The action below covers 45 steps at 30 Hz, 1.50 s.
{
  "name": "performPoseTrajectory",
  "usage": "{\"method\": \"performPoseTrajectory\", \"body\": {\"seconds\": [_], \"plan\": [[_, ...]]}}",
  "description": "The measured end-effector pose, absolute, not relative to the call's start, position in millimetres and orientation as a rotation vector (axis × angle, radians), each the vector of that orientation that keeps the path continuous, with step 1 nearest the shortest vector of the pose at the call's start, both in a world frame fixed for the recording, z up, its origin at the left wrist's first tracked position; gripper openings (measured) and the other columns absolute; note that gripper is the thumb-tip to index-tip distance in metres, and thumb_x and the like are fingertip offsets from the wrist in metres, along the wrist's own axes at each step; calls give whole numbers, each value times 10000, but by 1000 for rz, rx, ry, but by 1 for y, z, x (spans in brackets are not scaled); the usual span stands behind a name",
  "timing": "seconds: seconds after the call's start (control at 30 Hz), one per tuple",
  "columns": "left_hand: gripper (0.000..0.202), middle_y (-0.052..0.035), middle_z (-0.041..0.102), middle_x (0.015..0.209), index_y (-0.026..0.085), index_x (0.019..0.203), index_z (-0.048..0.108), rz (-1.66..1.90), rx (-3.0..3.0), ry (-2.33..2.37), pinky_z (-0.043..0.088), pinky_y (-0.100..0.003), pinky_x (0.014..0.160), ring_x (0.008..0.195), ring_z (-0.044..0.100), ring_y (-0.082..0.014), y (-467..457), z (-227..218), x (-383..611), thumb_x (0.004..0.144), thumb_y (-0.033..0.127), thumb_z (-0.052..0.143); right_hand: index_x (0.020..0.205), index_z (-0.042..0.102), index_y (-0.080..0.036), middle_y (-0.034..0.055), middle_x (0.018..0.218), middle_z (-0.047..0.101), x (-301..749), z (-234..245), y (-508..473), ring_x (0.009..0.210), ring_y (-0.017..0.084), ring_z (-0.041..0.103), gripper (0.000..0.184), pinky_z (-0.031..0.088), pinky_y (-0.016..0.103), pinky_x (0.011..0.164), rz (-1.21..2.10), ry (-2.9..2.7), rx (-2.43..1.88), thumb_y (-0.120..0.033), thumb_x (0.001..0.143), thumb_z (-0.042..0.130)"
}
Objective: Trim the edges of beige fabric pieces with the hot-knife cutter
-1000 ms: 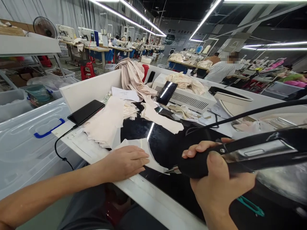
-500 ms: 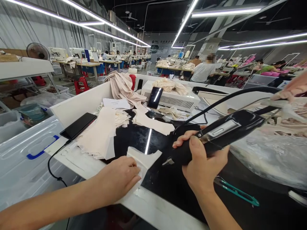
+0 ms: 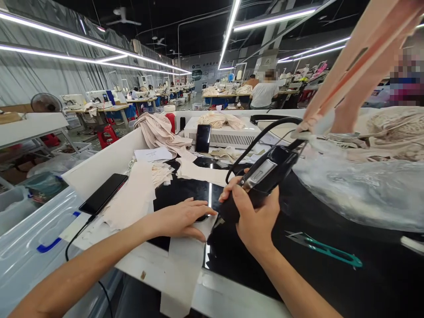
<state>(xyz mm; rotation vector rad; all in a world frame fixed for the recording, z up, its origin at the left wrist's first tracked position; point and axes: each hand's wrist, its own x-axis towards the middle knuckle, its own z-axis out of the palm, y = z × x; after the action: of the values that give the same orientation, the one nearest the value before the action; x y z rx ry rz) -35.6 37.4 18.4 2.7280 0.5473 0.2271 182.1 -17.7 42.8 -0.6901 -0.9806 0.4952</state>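
Note:
A black corded handheld tool (image 3: 256, 179) with a silver plate is gripped by my right hand (image 3: 253, 212), fingers wrapped around its body. Its tip points down toward the glossy black tabletop, close to the edge of a pale cloth piece (image 3: 183, 267). My left hand (image 3: 185, 218) lies over the upper part of that cloth, its fingers stretched out toward the tool and partly covering the fabric. The cloth's lower end hangs over the white front edge of the table. Teal-handled thread snips (image 3: 327, 251) lie to the right of my right forearm.
Cut cloth pieces (image 3: 132, 190) and a phone (image 3: 104, 192) lie at left; another phone (image 3: 203, 138) leans behind. A clear plastic bag (image 3: 364, 194) covers the right side. Blurred pinkish strips (image 3: 344, 75) rise at upper right. The tool's cable (image 3: 255, 143) arches behind it.
The cloth has come down toward me and now overhangs the table edge. My left hand has opened and flattened; the tool has come closer to it. Pinkish strips have risen at upper right.

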Motion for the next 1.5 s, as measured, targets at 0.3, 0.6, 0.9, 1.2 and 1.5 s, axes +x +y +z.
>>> {"method": "performPoseTrajectory", "body": {"seconds": [0.3, 0.6, 0.9, 1.2, 1.5], "plan": [[740, -206, 809, 1768, 277, 1806, 668, 200, 2692, 549, 462, -824, 1521, 1894, 549, -428, 37, 12, -43, 1164, 405, 1013, 1073, 687, -320, -79, 863, 812, 174, 44, -17, 592, 177, 750, 416, 738, 346, 580, 535, -989, -657, -477, 945, 1049], [696, -204, 791, 1792, 266, 1793, 652, 167, 2649, 575, 359, -912, 1528, 1930, 473, -451, 34, 14, -40, 1200, 445, 970, 1092, 689, -322, -80, 872, 815, 173, 42, -17, 595, 165, 724, 380, 720, 332, 579, 510, -1017, -649, -435, 968, 1030], [599, -112, 697, 1922, 347, 1760, 716, 92, 2519, 666, 195, -906, 1589, 1992, 334, -473, 26, 23, -47, 1236, 562, 910, 1189, 655, -336, -85, 876, 818, 173, 40, -14, 573, 167, 739, 449, 692, 295, 530, 504, -1031, -628, -436, 996, 1047], [496, -64, 654, 1969, 371, 1678, 787, -7, 2516, 719, 172, -903, 1597, 1998, 316, -486, 23, 36, -43, 1245, 591, 886, 1188, 658, -339, -79, 894, 823, 173, 37, -11, 591, 165, 743, 443, 698, 299, 570, 479, -1057, -616, -483, 1043, 1051], [484, -83, 656, 1966, 358, 1682, 770, -7, 2521, 707, 175, -913, 1593, 1991, 342, -481, 25, 34, -42, 1261, 577, 864, 1192, 655, -334, -84, 879, 807, 172, 39, -9, 588, 167, 736, 447, 706, 310, 581, 477, -1053, -620, -497, 1043, 1044]]}}
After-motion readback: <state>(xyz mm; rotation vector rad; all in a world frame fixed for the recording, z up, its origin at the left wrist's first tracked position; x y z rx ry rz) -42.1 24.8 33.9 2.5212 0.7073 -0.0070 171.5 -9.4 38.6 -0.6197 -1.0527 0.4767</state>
